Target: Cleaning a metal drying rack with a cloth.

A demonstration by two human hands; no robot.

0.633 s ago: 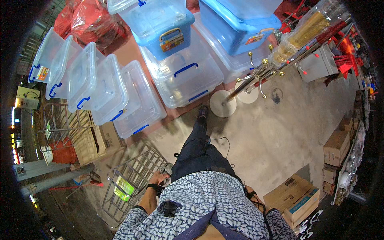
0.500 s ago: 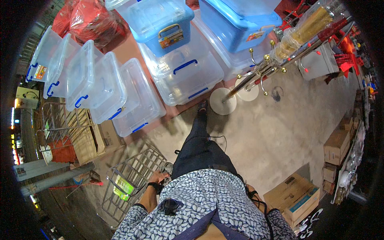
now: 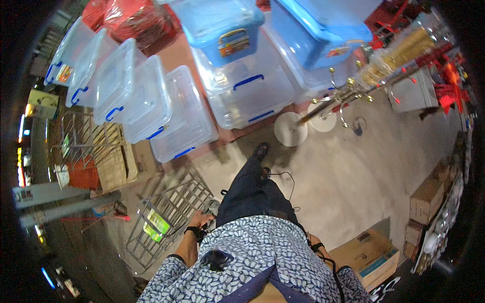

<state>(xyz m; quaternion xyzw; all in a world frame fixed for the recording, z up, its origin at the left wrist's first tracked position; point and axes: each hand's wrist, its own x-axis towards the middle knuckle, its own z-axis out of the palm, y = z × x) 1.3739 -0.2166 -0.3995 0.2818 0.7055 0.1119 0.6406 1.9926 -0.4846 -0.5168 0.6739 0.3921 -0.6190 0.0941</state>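
Observation:
My left hand (image 3: 201,218), with a dark band at its wrist, hangs low beside my left thigh. Its fingers look curled against a grey crumpled thing (image 3: 212,207), whose kind I cannot make out. A metal wire rack (image 3: 169,214) with a green and white label (image 3: 156,225) stands just left of this hand. On the other side, my right hand (image 3: 314,240) is mostly hidden by my patterned shirt. Only a bit of it and a dark wrist strap show; its fingers are out of sight.
Clear lidded storage boxes (image 3: 184,121) with blue handles and blue tubs (image 3: 237,48) line the far side. Metal stands on round white bases (image 3: 290,130) rise at centre right. An open cardboard box (image 3: 371,252) sits near right. Concrete floor (image 3: 348,177) lies ahead.
The boxes and stands have shifted right and slightly up in the view. A shoe of mine now shows more fully ahead of me. Both hands stay low at my sides.

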